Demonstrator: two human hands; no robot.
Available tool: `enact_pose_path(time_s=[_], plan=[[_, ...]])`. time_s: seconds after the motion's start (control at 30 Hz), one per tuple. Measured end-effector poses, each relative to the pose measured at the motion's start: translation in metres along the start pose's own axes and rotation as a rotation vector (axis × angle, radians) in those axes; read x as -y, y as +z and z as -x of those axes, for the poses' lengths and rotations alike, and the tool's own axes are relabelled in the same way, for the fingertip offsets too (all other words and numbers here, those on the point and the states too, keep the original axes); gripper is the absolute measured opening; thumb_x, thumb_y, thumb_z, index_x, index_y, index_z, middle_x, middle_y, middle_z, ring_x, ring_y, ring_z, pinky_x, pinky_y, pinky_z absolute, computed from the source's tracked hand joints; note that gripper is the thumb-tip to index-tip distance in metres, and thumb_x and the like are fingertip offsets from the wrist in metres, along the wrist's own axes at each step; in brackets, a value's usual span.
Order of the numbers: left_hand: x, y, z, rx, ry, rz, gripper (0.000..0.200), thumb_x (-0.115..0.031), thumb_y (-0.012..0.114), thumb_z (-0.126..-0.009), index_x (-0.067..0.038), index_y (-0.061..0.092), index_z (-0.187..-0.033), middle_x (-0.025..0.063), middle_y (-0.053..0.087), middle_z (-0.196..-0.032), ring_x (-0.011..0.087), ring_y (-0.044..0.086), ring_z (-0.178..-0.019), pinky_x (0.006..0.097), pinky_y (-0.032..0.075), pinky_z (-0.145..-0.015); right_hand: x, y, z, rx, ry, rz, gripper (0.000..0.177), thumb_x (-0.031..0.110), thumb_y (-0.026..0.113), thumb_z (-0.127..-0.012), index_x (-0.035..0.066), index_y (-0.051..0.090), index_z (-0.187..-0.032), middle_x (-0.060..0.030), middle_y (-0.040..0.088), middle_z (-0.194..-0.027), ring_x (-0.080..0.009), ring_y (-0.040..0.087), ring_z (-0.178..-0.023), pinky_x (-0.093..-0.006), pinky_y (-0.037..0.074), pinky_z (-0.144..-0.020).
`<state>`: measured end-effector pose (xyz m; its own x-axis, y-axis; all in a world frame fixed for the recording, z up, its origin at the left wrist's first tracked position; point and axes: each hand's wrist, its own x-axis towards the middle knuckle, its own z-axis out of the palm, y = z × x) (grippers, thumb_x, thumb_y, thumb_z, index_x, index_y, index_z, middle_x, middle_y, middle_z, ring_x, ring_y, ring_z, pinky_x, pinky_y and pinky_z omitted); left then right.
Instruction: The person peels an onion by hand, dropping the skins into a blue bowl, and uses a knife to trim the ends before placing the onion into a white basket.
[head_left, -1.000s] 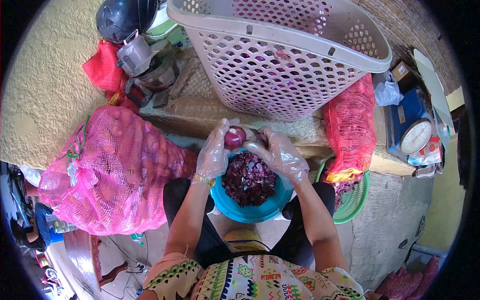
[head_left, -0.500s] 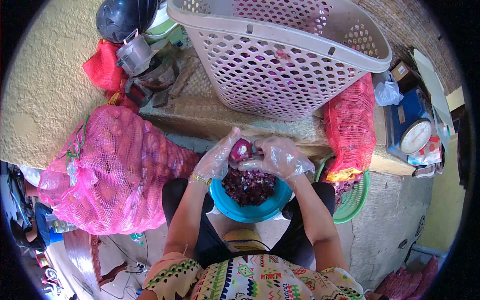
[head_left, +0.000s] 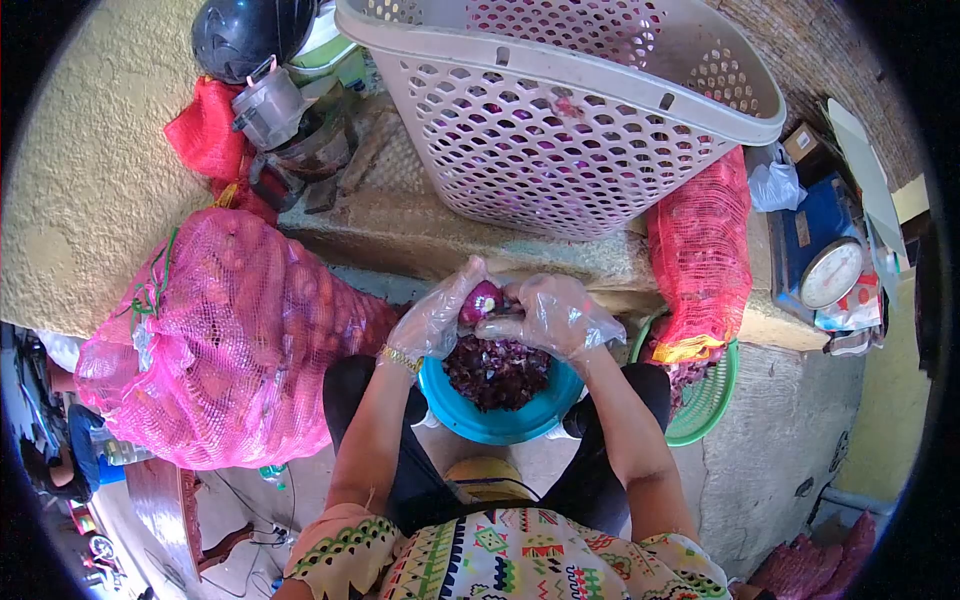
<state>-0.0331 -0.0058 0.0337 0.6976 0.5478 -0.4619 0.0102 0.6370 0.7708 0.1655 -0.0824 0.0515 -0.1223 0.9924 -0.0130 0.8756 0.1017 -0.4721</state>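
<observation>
My left hand [head_left: 436, 312], in a clear plastic glove, has its fingers closed around a purple-red onion [head_left: 481, 301]. A small pale spot shows on the onion's face. Gloved the same way, my right hand [head_left: 560, 315] is curled against the onion's right side, thumb towards it. Whatever sits within the right fingers is hidden; a dark bit shows at their tips. Right below both hands, between my knees, a blue basin [head_left: 500, 428] holds a heap of dark purple onion skins [head_left: 495, 375].
A large pink mesh sack [head_left: 230, 340] of onions stands at left. Ahead, a perforated plastic basket [head_left: 560, 150] with onions rests on a concrete ledge [head_left: 400, 232]. At right are a red mesh sack [head_left: 700, 250], a green basket [head_left: 735, 390] and a blue weighing scale [head_left: 815, 240].
The onion has turned slightly in my left hand, and its pale patch looks smaller. Both hands stay over the basin with only small finger shifts.
</observation>
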Motion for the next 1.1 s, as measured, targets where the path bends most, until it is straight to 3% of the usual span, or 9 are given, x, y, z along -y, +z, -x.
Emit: enact_pose_path(time_s=[0.23,0.33,0.4,0.5,0.57,0.8,0.9,1.0,1.1], plan=[[0.003,-0.002,-0.004,-0.015,0.042,-0.035,0.072,-0.065,0.060,-0.105,-0.004,0.061,-0.143,0.0098,0.068,-0.128,0.0180,0.068,-0.109,0.0358,0.060,-0.094,-0.006,0.008,-0.003,0.061,-0.011,0.028,0.078,0.083,0.064,-0.084,0.009,0.083,-0.097,-0.0200,0.074,-0.078,-0.0410,0.074,-0.076,-0.0522,0.058,-0.074],[0.009,-0.008,-0.009,-0.093,-0.039,-0.053,0.066,-0.063,0.060,-0.106,-0.003,0.067,-0.133,0.0095,0.069,-0.124,0.0170,0.067,-0.102,0.0338,0.058,-0.089,-0.009,0.015,-0.003,0.074,-0.020,0.022,0.077,0.081,0.059,-0.089,0.008,0.083,-0.091,-0.0201,0.074,-0.077,-0.0408,0.073,-0.074,-0.0526,0.058,-0.073],[0.013,-0.015,-0.013,-0.062,-0.029,-0.061,0.056,-0.060,0.062,-0.106,-0.005,0.071,-0.110,0.0055,0.072,-0.103,0.0151,0.066,-0.092,0.0341,0.056,-0.085,-0.007,0.014,-0.004,0.050,-0.044,-0.006,0.078,0.080,0.057,-0.092,0.008,0.084,-0.088,-0.0201,0.073,-0.076,-0.0407,0.073,-0.073,-0.0527,0.058,-0.072],[0.030,-0.026,-0.025,-0.172,0.137,-0.178,0.065,-0.062,0.057,-0.107,0.001,0.074,-0.116,0.0087,0.073,-0.105,0.0148,0.067,-0.090,0.0350,0.057,-0.086,-0.002,0.011,-0.004,0.111,-0.049,0.057,0.078,0.079,0.055,-0.094,0.007,0.083,-0.085,-0.0199,0.073,-0.076,-0.0398,0.073,-0.073,-0.0523,0.058,-0.071],[0.020,-0.019,-0.017,-0.153,0.134,-0.160,0.066,-0.062,0.057,-0.107,0.001,0.073,-0.119,0.0092,0.074,-0.105,0.0146,0.068,-0.090,0.0347,0.057,-0.086,0.001,0.015,-0.001,0.132,-0.070,0.062,0.083,0.080,0.052,-0.096,0.004,0.076,-0.070,-0.0218,0.071,-0.072,-0.0413,0.071,-0.070,-0.0545,0.056,-0.069],[0.010,-0.010,-0.014,-0.155,0.033,0.119,0.079,-0.067,0.054,-0.106,0.007,0.071,-0.130,0.0141,0.076,-0.121,0.0159,0.072,-0.104,0.0323,0.057,-0.098,0.011,0.029,0.001,0.231,-0.170,0.061,0.082,0.081,0.054,-0.094,0.005,0.074,-0.070,-0.0197,0.070,-0.072,-0.0406,0.071,-0.070,-0.0515,0.056,-0.068],[0.007,-0.010,-0.012,-0.157,0.095,0.020,0.081,-0.068,0.053,-0.106,0.007,0.071,-0.129,0.0146,0.076,-0.123,0.0165,0.073,-0.106,0.0319,0.057,-0.100,0.014,0.030,0.001,0.345,-0.182,0.091,0.083,0.084,0.056,-0.090,0.005,0.076,-0.074,-0.0197,0.071,-0.074,-0.0408,0.071,-0.072,-0.0514,0.057,-0.070],[0.008,-0.012,-0.011,-0.149,0.049,0.009,0.079,-0.068,0.052,-0.107,0.006,0.073,-0.128,0.0137,0.076,-0.121,0.0165,0.073,-0.105,0.0316,0.057,-0.100,0.013,0.014,0.001,0.150,-0.149,-0.048,0.081,0.084,0.065,-0.083,0.005,0.077,-0.081,-0.0202,0.072,-0.075,-0.0417,0.071,-0.074,-0.0515,0.056,-0.072],[0.006,-0.007,-0.011,-0.123,0.069,0.002,0.078,-0.067,0.052,-0.107,0.006,0.073,-0.128,0.0133,0.077,-0.119,0.0163,0.073,-0.104,0.0315,0.057,-0.099,0.010,0.009,0.000,-0.061,0.062,-0.157,0.074,0.077,0.080,-0.074,0.004,0.077,-0.089,-0.0206,0.072,-0.076,-0.0423,0.073,-0.078,-0.0510,0.055,-0.072]])
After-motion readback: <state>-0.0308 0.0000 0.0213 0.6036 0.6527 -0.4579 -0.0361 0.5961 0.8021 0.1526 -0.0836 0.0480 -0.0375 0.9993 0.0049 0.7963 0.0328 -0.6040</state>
